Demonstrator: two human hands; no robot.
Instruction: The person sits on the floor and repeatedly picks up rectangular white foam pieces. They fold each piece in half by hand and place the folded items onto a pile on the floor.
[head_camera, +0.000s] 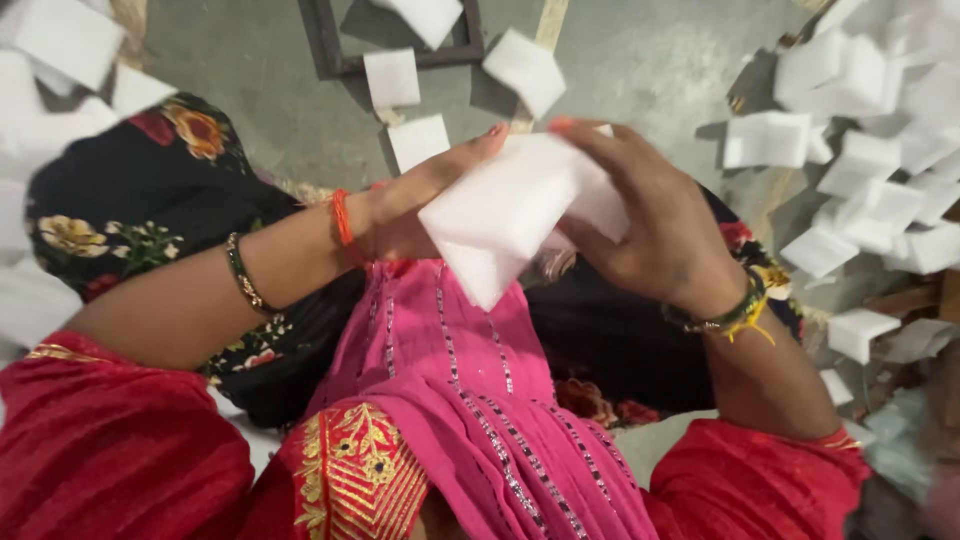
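A white square foam sheet (505, 215) is held up over my lap, tilted with one corner pointing down. My left hand (415, 200) grips its left side with the fingers stretched along the top edge. On the right side my right hand (640, 215) holds the same sheet, fingers curled over the top, and part of the sheet is hidden under them. Both wrists wear bangles and thread bands. Below the hands lies my pink embroidered garment (450, 400) with red sleeves.
Many loose white foam squares (860, 150) are piled on the grey floor at the right. More lie at the top left (60, 60) and near a dark metal frame (330, 50). Black floral cloth (150, 210) covers my legs.
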